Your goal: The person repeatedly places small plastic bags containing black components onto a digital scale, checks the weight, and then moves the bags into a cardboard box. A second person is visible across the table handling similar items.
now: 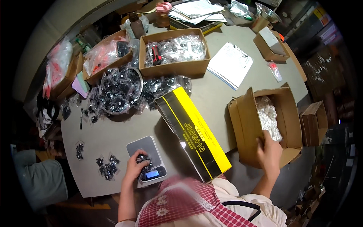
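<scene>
My left hand (137, 165) is closed on small black parts in clear bags (146, 159), above a digital scale (142, 144) with a lit blue display. At the right, my right hand (270, 153) reaches into an open cardboard box (242, 132), fingers curled against a bundle of clear plastic bags (267, 113). Whatever sits between those fingers is hidden. Between my hands lies a long black and yellow carton (194, 136), slanted across the table. Small groups of bagged black parts (108, 167) lie left of the scale, with another group (79, 150) farther left.
A round tray heaped with bagged black parts (117, 90) stands at the back left. Behind it are a cardboard box of clear bags (141, 56) and another with reddish bags (89, 77). A clipboard with papers (231, 65) lies near a small carton (270, 53).
</scene>
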`<control>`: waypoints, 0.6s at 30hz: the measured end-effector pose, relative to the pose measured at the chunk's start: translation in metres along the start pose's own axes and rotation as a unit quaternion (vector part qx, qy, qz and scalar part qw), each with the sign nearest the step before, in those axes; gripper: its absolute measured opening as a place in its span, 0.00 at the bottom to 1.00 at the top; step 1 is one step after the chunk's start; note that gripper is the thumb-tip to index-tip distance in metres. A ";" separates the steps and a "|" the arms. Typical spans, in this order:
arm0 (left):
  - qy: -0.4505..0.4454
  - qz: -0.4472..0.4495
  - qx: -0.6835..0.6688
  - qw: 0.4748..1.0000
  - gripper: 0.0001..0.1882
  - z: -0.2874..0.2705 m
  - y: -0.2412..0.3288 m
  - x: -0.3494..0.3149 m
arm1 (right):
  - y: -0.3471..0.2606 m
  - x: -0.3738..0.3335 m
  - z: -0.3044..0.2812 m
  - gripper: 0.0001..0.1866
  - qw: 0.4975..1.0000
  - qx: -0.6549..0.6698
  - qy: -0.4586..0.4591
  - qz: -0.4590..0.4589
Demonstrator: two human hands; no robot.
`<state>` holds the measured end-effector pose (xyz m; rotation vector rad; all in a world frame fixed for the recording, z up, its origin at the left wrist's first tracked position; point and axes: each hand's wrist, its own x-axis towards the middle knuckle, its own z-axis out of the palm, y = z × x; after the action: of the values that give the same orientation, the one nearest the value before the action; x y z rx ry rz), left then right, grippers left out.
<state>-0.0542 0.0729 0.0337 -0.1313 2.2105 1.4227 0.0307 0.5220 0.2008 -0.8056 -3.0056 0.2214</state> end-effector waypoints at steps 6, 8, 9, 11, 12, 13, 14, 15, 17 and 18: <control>0.011 0.013 -0.056 0.998 0.16 0.004 -0.016 0.003 | -0.046 0.000 0.025 0.19 0.903 0.310 0.222 -0.200; 0.003 0.017 -0.055 0.998 0.16 0.003 -0.011 0.006 | -0.076 0.037 0.056 0.21 0.880 0.412 0.092 -0.220; 0.010 0.023 -0.035 0.999 0.15 0.001 -0.013 0.007 | -0.084 0.072 0.092 0.24 0.893 0.389 0.076 -0.212; 0.012 0.013 -0.054 0.998 0.14 0.000 -0.005 0.007 | -0.093 0.152 0.171 0.32 0.938 0.321 -0.013 -0.131; 0.010 -0.013 -0.087 0.996 0.14 0.000 0.003 0.005 | -0.097 0.188 0.201 0.38 0.957 0.269 -0.089 -0.060; 0.017 -0.028 -0.145 0.989 0.13 0.002 0.006 0.000 | -0.102 0.217 0.230 0.44 0.981 0.169 -0.094 -0.033; 0.038 -0.027 -0.176 0.983 0.11 0.001 -0.004 -0.004 | -0.109 0.241 0.250 0.49 0.993 0.065 -0.098 -0.010; 0.057 -0.041 -0.212 0.975 0.11 0.002 -0.006 -0.013 | -0.116 0.257 0.256 0.52 0.994 0.056 -0.094 -0.006; 0.078 -0.050 -0.260 0.961 0.10 0.003 0.011 -0.024 | -0.101 0.293 0.252 0.58 0.995 0.051 -0.079 0.025; 0.093 -0.050 -0.278 0.955 0.10 0.005 0.013 -0.025 | -0.090 0.307 0.248 0.58 0.996 0.062 -0.060 0.034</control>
<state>-0.0352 0.0782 0.0538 -0.5804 1.8450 2.0038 -0.2937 0.5657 -0.0362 -0.9155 -3.0389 0.4704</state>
